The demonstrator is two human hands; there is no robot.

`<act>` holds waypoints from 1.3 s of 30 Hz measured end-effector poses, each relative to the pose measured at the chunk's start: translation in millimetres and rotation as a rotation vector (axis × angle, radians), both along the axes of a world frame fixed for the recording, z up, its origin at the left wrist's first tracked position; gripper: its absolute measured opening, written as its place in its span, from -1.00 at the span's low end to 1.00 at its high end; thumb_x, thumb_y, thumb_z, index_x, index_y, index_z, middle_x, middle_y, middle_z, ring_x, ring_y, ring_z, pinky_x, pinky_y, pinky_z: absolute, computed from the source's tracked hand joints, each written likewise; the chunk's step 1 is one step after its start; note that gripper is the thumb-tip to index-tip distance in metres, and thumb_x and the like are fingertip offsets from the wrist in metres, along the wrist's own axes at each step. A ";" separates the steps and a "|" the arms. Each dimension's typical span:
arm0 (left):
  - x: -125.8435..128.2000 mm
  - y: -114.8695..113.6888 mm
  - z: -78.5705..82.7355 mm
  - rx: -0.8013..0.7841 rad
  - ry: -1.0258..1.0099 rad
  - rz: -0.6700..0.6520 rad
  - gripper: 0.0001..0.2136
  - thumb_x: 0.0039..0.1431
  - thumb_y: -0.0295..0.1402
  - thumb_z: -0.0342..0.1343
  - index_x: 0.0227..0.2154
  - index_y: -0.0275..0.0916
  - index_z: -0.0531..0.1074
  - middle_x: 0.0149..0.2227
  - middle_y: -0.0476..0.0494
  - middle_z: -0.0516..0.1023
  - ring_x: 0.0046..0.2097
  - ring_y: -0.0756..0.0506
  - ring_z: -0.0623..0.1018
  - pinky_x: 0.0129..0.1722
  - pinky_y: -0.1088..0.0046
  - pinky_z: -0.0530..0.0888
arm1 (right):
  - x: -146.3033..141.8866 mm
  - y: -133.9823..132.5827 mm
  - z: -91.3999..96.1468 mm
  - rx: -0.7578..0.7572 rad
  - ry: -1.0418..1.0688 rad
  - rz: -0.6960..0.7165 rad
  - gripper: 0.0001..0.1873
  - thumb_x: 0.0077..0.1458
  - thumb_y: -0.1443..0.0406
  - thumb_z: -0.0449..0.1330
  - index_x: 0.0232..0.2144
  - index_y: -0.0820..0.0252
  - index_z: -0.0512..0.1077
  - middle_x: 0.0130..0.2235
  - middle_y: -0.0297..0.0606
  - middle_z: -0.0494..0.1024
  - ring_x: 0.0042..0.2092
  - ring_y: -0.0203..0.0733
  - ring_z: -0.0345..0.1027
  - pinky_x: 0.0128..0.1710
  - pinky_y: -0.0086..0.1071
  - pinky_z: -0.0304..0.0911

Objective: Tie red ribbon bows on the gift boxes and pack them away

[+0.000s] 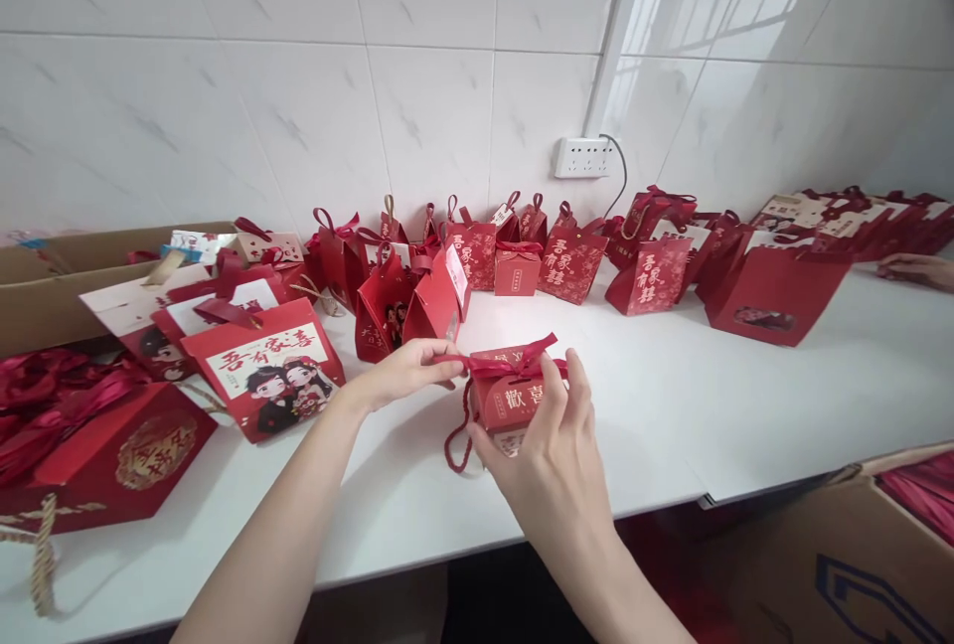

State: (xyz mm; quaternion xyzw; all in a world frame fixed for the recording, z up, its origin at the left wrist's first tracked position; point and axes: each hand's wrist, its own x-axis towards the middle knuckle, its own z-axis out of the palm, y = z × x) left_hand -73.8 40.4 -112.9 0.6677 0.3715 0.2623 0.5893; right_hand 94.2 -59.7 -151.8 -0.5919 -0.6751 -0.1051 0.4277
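A small red gift box [514,398] with gold characters stands on the white table [715,396] in front of me. A dark red ribbon bow [514,362] lies across its top and a red cord hangs at its left side. My left hand [406,372] pinches the left end of the ribbon. My right hand [556,455] is at the box's near right side, with fingers closed on the ribbon near the bow.
Several red gift boxes and bags [573,261] line the tiled wall. Larger red boxes [264,376] and loose ribbons [45,396] lie at the left beside a cardboard carton [45,281]. Another person's hand [920,269] rests at far right. A carton [857,555] sits below the table edge.
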 end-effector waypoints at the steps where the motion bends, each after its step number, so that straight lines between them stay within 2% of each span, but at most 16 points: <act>1: 3.0 0.6 -2.6 0.008 -0.054 0.046 -0.70 -0.01 -0.14 0.22 -0.36 -0.29 0.45 -0.33 -0.08 0.48 -0.22 -0.05 0.46 -0.09 0.36 0.38 | 2.7 2.3 0.7 -0.013 0.032 0.035 -0.16 0.02 0.18 0.20 0.20 0.35 -0.14 0.18 0.37 0.00 0.20 0.43 -0.01 -0.08 0.23 0.26; 2: 5.5 0.4 -4.6 0.009 -0.105 0.086 -0.71 -0.01 -0.15 0.22 -0.34 -0.28 0.46 -0.28 -0.10 0.49 -0.18 -0.05 0.47 -0.06 0.36 0.37 | 7.7 3.9 2.1 -0.030 0.055 0.101 -0.16 0.00 0.23 0.19 0.21 0.33 -0.15 0.19 0.34 -0.02 0.23 0.40 -0.05 -0.03 0.22 0.23; 4: 8.3 -3.7 -6.0 -0.012 -0.166 0.120 -0.74 -0.04 -0.17 0.23 -0.40 -0.29 0.45 -0.20 -0.14 0.49 -0.16 -0.06 0.47 -0.05 0.37 0.36 | 24.5 5.0 7.4 -0.092 0.065 0.333 -0.11 -0.07 0.28 0.20 0.21 0.29 -0.18 0.22 0.28 -0.05 0.28 0.32 -0.15 0.08 0.18 0.14; 7: 6.3 -22.2 -4.0 -0.049 -0.158 0.073 -0.77 -0.03 -0.22 0.22 -0.53 -0.30 0.39 -0.16 -0.18 0.46 -0.20 -0.07 0.47 -0.14 0.39 0.40 | 60.6 4.6 19.5 -0.283 0.065 0.707 -0.02 -0.17 0.33 0.21 0.23 0.24 -0.21 0.26 0.15 -0.04 0.32 0.18 -0.19 0.20 0.03 0.02; 9: 3.6 -42.5 -2.9 -0.033 -0.114 0.017 -0.76 0.04 -0.22 0.17 -0.55 -0.29 0.35 -0.24 -0.16 0.44 -0.23 -0.07 0.45 -0.21 0.40 0.40 | 84.6 6.5 27.1 -0.436 0.094 0.845 0.00 -0.22 0.41 0.16 0.26 0.20 -0.19 0.28 0.04 -0.01 0.31 0.08 -0.11 0.24 -0.06 -0.02; 12: 4.3 -78.5 -4.0 0.055 -0.022 -0.024 -0.72 0.11 -0.20 0.10 -0.58 -0.26 0.28 -0.37 -0.09 0.40 -0.30 -0.05 0.40 -0.26 0.44 0.35 | 110.2 13.7 32.3 -0.581 0.139 0.941 0.00 -0.23 0.49 0.07 0.28 0.10 -0.17 0.32 -0.12 -0.04 0.31 -0.04 -0.10 0.26 -0.10 -0.06; 14: 9.5 -101.2 -5.8 0.097 0.038 -0.016 -0.70 0.14 -0.18 0.07 -0.59 -0.26 0.26 -0.40 -0.05 0.37 -0.33 -0.03 0.36 -0.29 0.46 0.31 | 117.5 17.4 31.3 -0.570 0.165 0.911 -0.06 -0.19 0.51 0.05 0.27 0.05 -0.11 0.33 -0.18 -0.04 0.32 -0.07 -0.12 0.25 -0.08 -0.04; 16: 17.2 -119.1 -7.5 0.110 0.093 -0.003 -0.71 0.18 -0.17 0.03 -0.55 -0.25 0.31 -0.38 -0.04 0.36 -0.31 -0.03 0.36 -0.25 0.46 0.29 | 116.3 15.0 29.4 -0.478 0.209 0.794 -0.21 -0.10 0.48 0.05 0.22 0.04 0.01 0.28 -0.17 0.06 0.30 -0.08 -0.05 0.21 -0.05 0.03; 19: 29.5 -133.9 -9.0 0.126 0.127 0.046 -0.71 0.23 -0.18 -0.03 -0.50 -0.24 0.37 -0.35 -0.05 0.39 -0.25 -0.06 0.39 -0.18 0.46 0.29 | 100.0 -2.9 29.1 -0.300 0.301 0.568 -0.61 0.08 0.37 0.04 0.00 0.10 0.25 0.08 -0.12 0.31 0.15 -0.07 0.19 0.11 -0.06 0.18; 21: 36.0 -136.6 -9.8 0.143 0.105 0.082 -0.68 0.25 -0.17 -0.08 -0.51 -0.23 0.37 -0.36 -0.05 0.39 -0.24 -0.06 0.39 -0.17 0.47 0.29 | 82.9 -19.3 30.7 -0.259 0.311 0.475 -0.83 0.13 0.25 0.08 -0.21 0.13 0.34 -0.06 -0.10 0.38 0.06 -0.03 0.27 0.04 -0.07 0.23; 24: 41.5 -136.3 -12.3 0.152 0.041 0.107 -0.67 0.28 -0.18 -0.12 -0.50 -0.23 0.37 -0.36 -0.05 0.39 -0.24 -0.06 0.39 -0.15 0.47 0.29 | 59.3 -35.6 32.4 -0.311 0.327 0.395 -0.79 0.06 0.13 0.19 -0.39 0.14 0.34 -0.10 -0.06 0.35 0.03 0.06 0.28 -0.03 -0.07 0.28; 27: 41.4 -136.1 -16.7 0.135 0.010 0.143 -0.66 0.27 -0.19 -0.12 -0.53 -0.23 0.36 -0.39 -0.05 0.37 -0.26 -0.06 0.38 -0.18 0.47 0.29 | 51.9 -33.8 30.7 -0.356 0.412 0.370 -0.80 0.09 0.16 0.13 -0.48 0.14 0.32 -0.05 -0.06 0.32 0.08 0.04 0.25 0.01 -0.09 0.26; 30: 38.4 -137.0 -21.6 0.124 -0.019 0.172 -0.65 0.25 -0.20 -0.11 -0.57 -0.23 0.35 -0.34 -0.08 0.41 -0.20 -0.09 0.39 -0.12 0.44 0.29 | 63.1 -19.9 28.5 -0.396 0.497 0.398 -0.77 0.09 0.15 0.11 -0.52 0.14 0.33 -0.03 -0.08 0.34 0.14 0.01 0.20 0.06 -0.11 0.21; 33: 38.7 -139.0 -25.3 0.108 -0.045 0.179 -0.65 0.24 -0.21 -0.11 -0.60 -0.24 0.34 -0.27 -0.14 0.47 -0.14 -0.14 0.41 -0.07 0.38 0.30 | 82.2 -1.8 30.8 -0.493 0.552 0.450 -0.76 0.04 0.12 0.14 -0.51 0.16 0.36 -0.02 -0.10 0.38 0.11 -0.03 0.23 0.02 -0.15 0.23; 37: 46.3 -147.9 -25.3 0.121 -0.022 0.174 -0.65 0.24 -0.21 -0.12 -0.58 -0.23 0.38 -0.28 -0.13 0.50 -0.17 -0.12 0.44 -0.08 0.39 0.31 | 101.0 19.9 41.3 -0.663 0.485 0.543 -0.80 -0.02 0.17 0.16 -0.47 0.20 0.42 -0.13 -0.12 0.50 -0.05 -0.07 0.38 -0.01 -0.17 0.23; 39: 46.5 -154.4 -20.4 0.132 0.074 0.101 -0.70 0.23 -0.21 -0.08 -0.50 -0.21 0.43 -0.28 -0.09 0.52 -0.18 -0.11 0.46 -0.11 0.41 0.33 | 104.8 25.3 47.3 -0.697 0.434 0.578 -0.82 -0.01 0.20 0.14 -0.43 0.21 0.43 -0.19 -0.14 0.53 -0.16 -0.10 0.41 -0.08 -0.19 0.27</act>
